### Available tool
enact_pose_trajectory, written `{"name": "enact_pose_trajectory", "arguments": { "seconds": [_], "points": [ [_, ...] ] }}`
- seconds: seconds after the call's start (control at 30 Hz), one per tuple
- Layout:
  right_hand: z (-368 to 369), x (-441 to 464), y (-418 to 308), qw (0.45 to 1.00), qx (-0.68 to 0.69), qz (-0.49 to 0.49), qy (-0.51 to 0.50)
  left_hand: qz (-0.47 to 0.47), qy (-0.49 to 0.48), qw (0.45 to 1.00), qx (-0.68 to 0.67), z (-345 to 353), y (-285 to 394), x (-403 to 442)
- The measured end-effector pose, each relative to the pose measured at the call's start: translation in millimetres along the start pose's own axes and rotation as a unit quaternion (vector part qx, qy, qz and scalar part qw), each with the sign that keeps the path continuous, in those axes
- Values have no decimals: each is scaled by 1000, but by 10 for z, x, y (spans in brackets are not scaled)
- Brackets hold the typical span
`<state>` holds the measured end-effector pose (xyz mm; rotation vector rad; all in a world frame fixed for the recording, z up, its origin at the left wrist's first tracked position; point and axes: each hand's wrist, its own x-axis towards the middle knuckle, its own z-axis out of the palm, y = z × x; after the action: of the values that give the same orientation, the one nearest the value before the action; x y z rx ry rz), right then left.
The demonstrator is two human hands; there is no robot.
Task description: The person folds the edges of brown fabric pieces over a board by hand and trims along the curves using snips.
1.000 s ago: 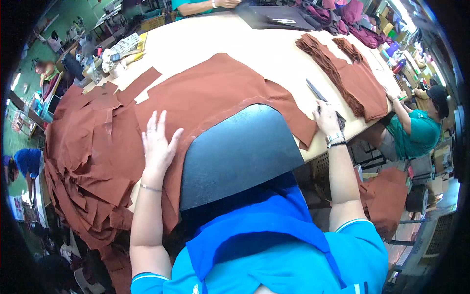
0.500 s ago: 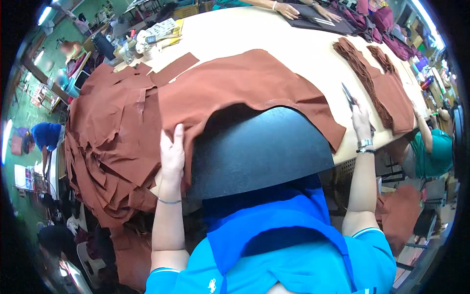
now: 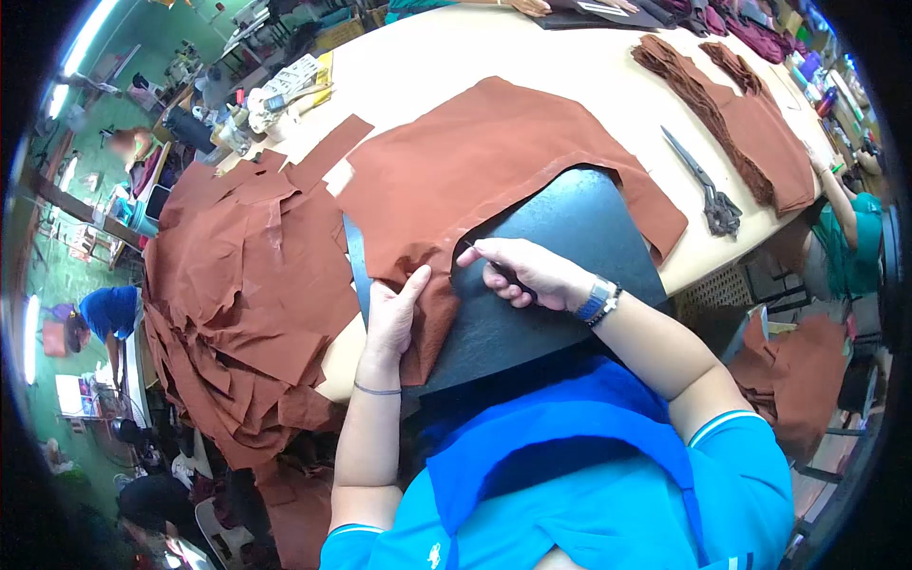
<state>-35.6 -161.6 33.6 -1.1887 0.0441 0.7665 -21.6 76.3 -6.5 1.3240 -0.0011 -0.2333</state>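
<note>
My left hand (image 3: 392, 315) pinches the near edge of a large brown fabric piece (image 3: 503, 142), which is bunched up under the thumb. Close to its right, my right hand (image 3: 518, 271) is closed around a small dark tool (image 3: 513, 277), partly hidden by the fingers; its tip is beside the fabric edge. Beneath the fabric lies a dark board (image 3: 570, 247), bare on its right side. Large scissors (image 3: 705, 180) rest on the table to the right, touched by neither hand.
A heap of brown fabric (image 3: 237, 266) covers the table's left side. Folded brown pieces (image 3: 750, 133) lie at the right, near a co-worker (image 3: 855, 237). Bottles and a brush (image 3: 275, 100) stand at the back left. Another person's hands (image 3: 532, 7) are at the far edge.
My right hand has let go of the large scissors and moved left to the fabric edge, now around a small dark tool. My left hand, earlier flat and spread, has gathered the fabric edge.
</note>
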Motion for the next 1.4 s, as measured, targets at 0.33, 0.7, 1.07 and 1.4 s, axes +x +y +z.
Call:
{"name": "enact_pose_trajectory", "arguments": {
  "seconds": [0.33, 0.7, 1.07, 1.4],
  "points": [
    [-83, 221, 82, 987, 141, 42, -71, 45, -1, 998, -51, 113, 91, -53],
    [-78, 213, 106, 987, 145, 20, -72, 41, 5, 998, -41, 122, 95, -42],
    [-120, 266, 155, 984, 153, 19, -91, 17, 6, 999, -37, 75, 69, -38],
    [-90, 309, 156, 984, 153, 13, -85, 19, 6, 999, -41, 62, 47, -32]
  ]
}}
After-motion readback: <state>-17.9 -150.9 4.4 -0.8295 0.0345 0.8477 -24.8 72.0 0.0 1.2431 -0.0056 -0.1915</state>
